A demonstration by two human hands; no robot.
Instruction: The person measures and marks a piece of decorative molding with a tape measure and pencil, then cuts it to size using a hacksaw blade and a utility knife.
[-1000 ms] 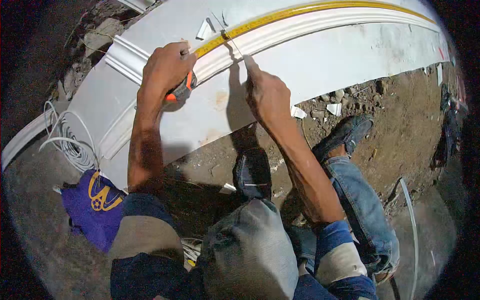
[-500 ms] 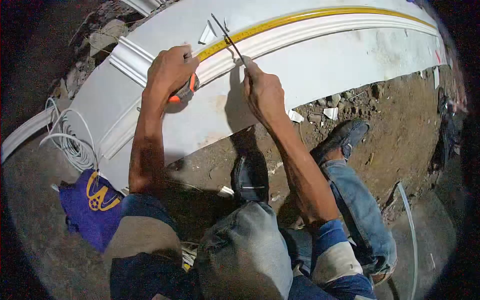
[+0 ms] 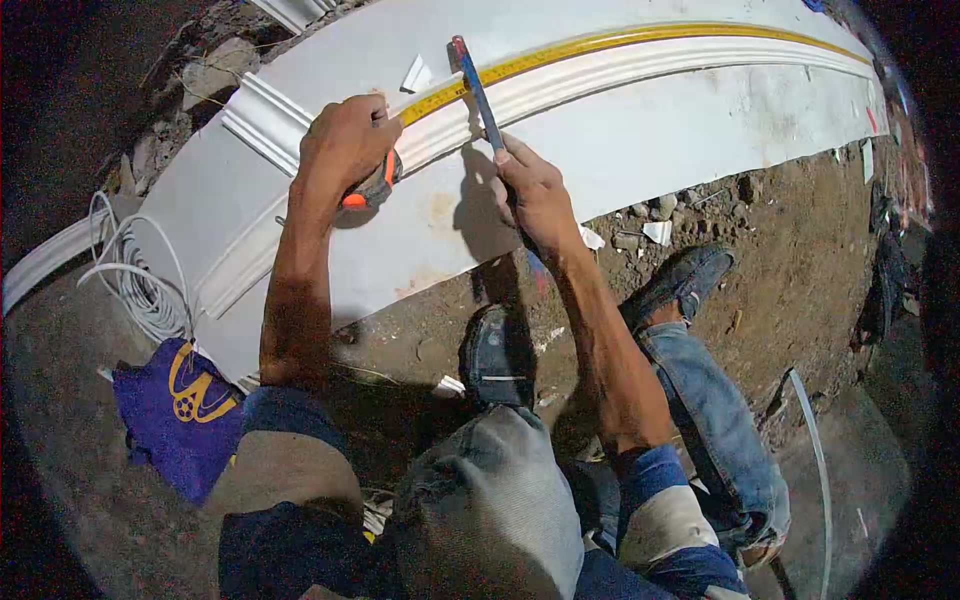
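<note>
My left hand (image 3: 340, 148) is wrapped round a black and orange tape measure (image 3: 372, 188) near the left end of a long white moulding (image 3: 640, 82). Its yellow tape (image 3: 610, 43) is pulled far out to the right along the moulding's far edge. In my right hand (image 3: 537, 192) is a slim flat blade (image 3: 481, 100), blue-grey with a reddish tip, much like a hacksaw blade. It points up and away, its far part overlapping the yellow tape and moulding. My fingers grip its near end, which they partly hide.
Under the moulding lies a wide white board (image 3: 700, 130). A short moulding piece (image 3: 262, 118) and a small white offcut (image 3: 416, 74) rest on it. Coiled white cable (image 3: 150, 290) and a purple cloth (image 3: 175, 425) are at left. Rubble (image 3: 665, 208) lines the near edge.
The blade has turned from edge-on to showing its flat side, and its tip has shifted slightly right. My left hand keeps its hold on the tape measure.
</note>
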